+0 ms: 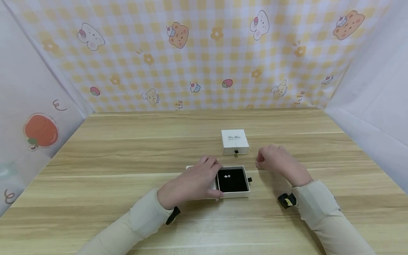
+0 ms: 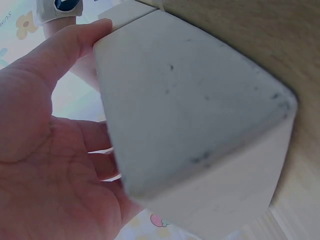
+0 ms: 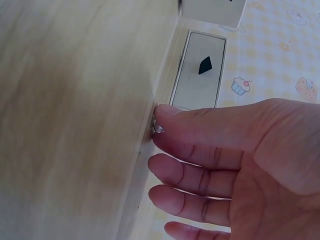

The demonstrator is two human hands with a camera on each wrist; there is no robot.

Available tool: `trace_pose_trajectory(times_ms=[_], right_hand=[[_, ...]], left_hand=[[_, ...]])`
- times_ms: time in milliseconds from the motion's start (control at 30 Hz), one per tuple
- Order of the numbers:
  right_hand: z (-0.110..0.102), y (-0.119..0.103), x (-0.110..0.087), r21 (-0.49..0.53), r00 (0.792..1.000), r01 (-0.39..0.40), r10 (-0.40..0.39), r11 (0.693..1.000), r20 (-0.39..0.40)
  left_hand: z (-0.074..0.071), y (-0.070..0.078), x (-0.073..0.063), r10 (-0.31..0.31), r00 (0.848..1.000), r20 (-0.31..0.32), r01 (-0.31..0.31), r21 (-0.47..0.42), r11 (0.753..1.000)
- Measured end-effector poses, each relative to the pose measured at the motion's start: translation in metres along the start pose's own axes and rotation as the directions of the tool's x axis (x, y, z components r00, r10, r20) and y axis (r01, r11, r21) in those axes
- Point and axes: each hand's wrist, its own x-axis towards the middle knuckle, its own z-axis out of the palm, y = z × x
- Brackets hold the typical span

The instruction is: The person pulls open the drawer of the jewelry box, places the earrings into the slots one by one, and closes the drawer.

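Observation:
My left hand [image 1: 196, 180] lies over the white sleeve of a jewelry box [image 2: 195, 110], gripping it with the thumb on the near side and fingers on the far side. Out of the sleeve's right side sticks the drawer [image 1: 234, 194], lined with a black pad [image 1: 234, 184]. On that pad sits a small shiny earring [image 1: 227, 176] with a diamond-shaped and a round part. To the right of the drawer, my right hand [image 1: 278, 163] pinches a small shiny earring [image 3: 159, 128] between thumb and index finger, close to the tabletop. Its exact shape is mostly hidden.
Behind the drawer stands a second white box [image 1: 235, 140], closed, with printed lettering and a black pull tab [image 1: 236, 152]. The wooden table [image 1: 127, 141] ends at a yellow checked cloth [image 1: 204, 53] at the back. White cloth hangs at both sides.

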Motion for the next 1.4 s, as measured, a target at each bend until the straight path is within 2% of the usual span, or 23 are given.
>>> trace_pose_trajectory(times_ms=[267,733,1167,1400], right_hand=[[-0.0005,0.0005,0.0,0.002,1.0,-0.015,0.015,1.0,0.015],[0.0006,0.0015,0.0002,0.007,1.0,0.013,-0.013,1.0,-0.004],[-0.0007,0.0005,0.0002,0.006,0.995,0.028,-0.028,1.0,-0.092],[-0.0036,-0.0024,-0.002,0.005,0.984,0.077,-0.075,0.997,-0.164]], left_hand=[[-0.0005,-0.0005,-0.0003,0.012,1.0,-0.002,-0.012,0.013,1.0],[0.0001,-0.0008,0.0,0.002,1.0,0.003,-0.002,0.006,1.0],[0.0,0.0004,0.0006,0.001,1.0,-0.006,-0.001,0.007,1.0],[0.0004,0.0,0.0007,0.001,1.0,-0.007,-0.001,0.005,1.0]])
